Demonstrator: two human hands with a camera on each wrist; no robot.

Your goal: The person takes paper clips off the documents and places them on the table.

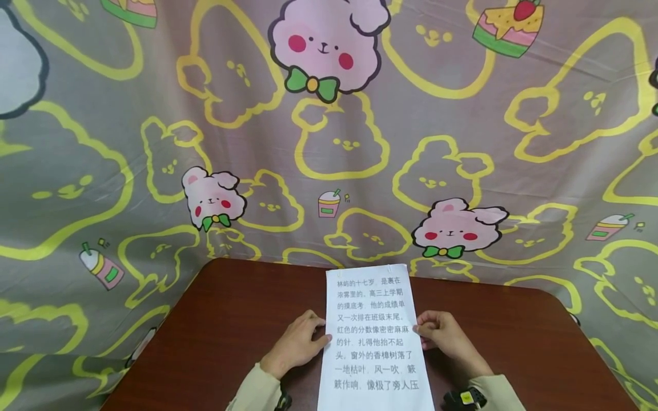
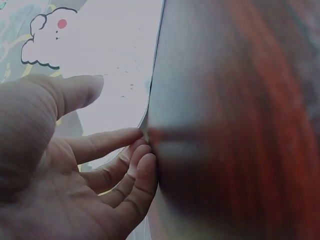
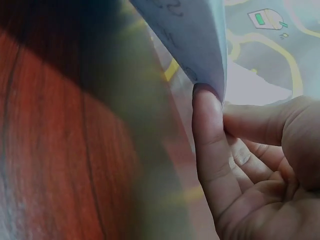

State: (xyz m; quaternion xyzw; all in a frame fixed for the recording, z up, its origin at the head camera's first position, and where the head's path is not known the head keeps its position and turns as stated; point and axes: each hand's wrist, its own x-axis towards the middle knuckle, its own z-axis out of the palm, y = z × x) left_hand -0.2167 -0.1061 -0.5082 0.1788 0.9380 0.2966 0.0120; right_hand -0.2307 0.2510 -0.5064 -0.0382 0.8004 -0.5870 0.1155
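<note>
A long white sheet of paper (image 1: 372, 342), printed with several lines of dark characters, lies lengthwise before me, two small clip-like loops at its top edge. My left hand (image 1: 298, 345) is at its left edge. The left wrist view has the left thumb (image 2: 82, 94) apart from the other fingers, whose tips meet the table along the edge of the paper (image 2: 117, 45). My right hand (image 1: 449, 337) pinches the right edge between thumb and index finger (image 3: 207, 115). There the paper (image 3: 200, 35) is bent up, with faint marks on the side facing the wrist camera.
The dark red-brown wooden table (image 1: 221, 319) extends to both sides of the paper. Behind it hangs a grey cloth (image 1: 360, 228) with cartoon animals and yellow outlines. A wrist device (image 1: 465, 398) with a lit screen sits by the right sleeve (image 1: 496, 393).
</note>
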